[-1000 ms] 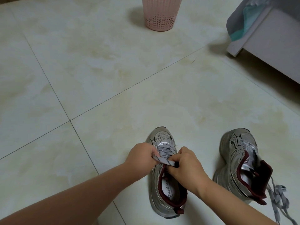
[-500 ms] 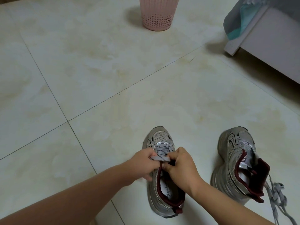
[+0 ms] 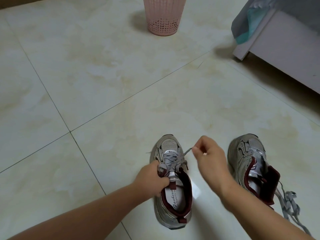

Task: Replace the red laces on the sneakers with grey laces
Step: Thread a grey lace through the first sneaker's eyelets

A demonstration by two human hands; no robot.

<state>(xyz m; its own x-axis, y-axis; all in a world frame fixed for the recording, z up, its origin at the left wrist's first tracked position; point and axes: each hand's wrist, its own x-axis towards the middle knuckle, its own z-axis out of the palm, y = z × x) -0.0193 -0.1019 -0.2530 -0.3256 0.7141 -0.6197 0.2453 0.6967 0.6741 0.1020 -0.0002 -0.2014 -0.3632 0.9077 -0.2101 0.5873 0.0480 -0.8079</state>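
While your left hand (image 3: 152, 179) is curling round the collar of the near sneaker (image 3: 172, 184) and gripping it, your right hand (image 3: 210, 156) is pinching the tip of the grey lace (image 3: 170, 159) between thumb and forefinger, raised just above the toe. That lace is crossing the lower eyelets. Second sneaker (image 3: 251, 163) is sitting to the right, its grey lace trailing on the tiled floor (image 3: 86, 84). Pink basket (image 3: 164, 14) is standing well apart.
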